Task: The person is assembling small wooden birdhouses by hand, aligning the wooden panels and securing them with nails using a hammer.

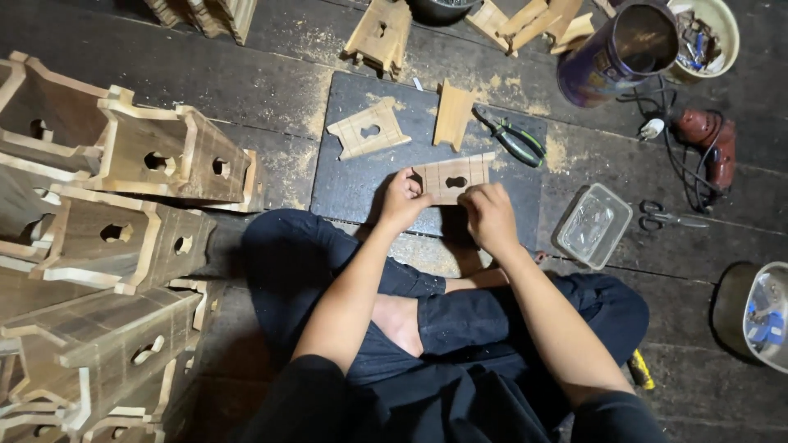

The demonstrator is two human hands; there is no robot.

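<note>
Both my hands hold a small flat wooden panel (451, 176) with a keyhole-shaped cutout, upright over a dark work board (353, 184). My left hand (402, 199) grips its left end and my right hand (487, 215) grips its lower right edge. Two more cut wooden panels lie on the board beyond: one with a hole (368, 130) at left, one plain (454, 113) in the middle. Green-handled pliers (514, 137) lie at the board's right side. I sit cross-legged on the floor.
Several finished wooden box houses (156, 156) are stacked at left. A clear plastic container (593, 225), scissors (666, 217), a power drill (711, 141), a dark can (616, 53) and tubs of hardware (767, 316) sit at right. More wooden parts (380, 34) lie farther back.
</note>
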